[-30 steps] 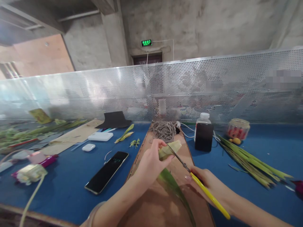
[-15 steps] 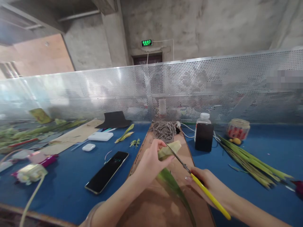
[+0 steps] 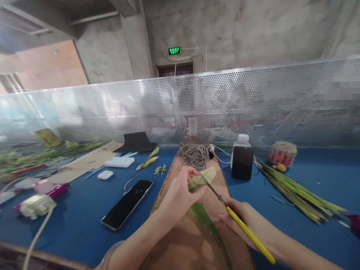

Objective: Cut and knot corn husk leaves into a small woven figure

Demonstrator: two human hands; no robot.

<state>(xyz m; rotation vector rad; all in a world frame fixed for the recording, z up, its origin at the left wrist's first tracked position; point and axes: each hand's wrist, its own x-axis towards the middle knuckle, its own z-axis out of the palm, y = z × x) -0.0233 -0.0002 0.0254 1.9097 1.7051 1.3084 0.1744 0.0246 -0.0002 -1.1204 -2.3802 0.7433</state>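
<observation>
My left hand (image 3: 182,189) is closed, pinching a folded pale green leaf piece (image 3: 207,175) between thumb and fingers above the brown board. From under this hand a long green leaf strip (image 3: 206,221) runs down toward the near side. Closed around the yellow handle of a pair of long-nosed pliers (image 3: 244,227) is my right hand (image 3: 243,215). The pliers' thin dark jaws lie across the pale leaf piece, tips by my left fingertips. Whether the jaws grip the leaf, I cannot tell.
Grey cord (image 3: 194,155) lies coiled at the board's (image 3: 171,180) far end. To the left is a phone (image 3: 128,204); to the right stand a bottle (image 3: 243,140), a black box (image 3: 242,163) and a jar (image 3: 284,153), near green leaf stalks (image 3: 298,191). A perforated metal screen (image 3: 135,105) spans the back.
Both hands keep almost the same place and grip. The pale leaf piece has tilted very slightly, its free end a touch further right.
</observation>
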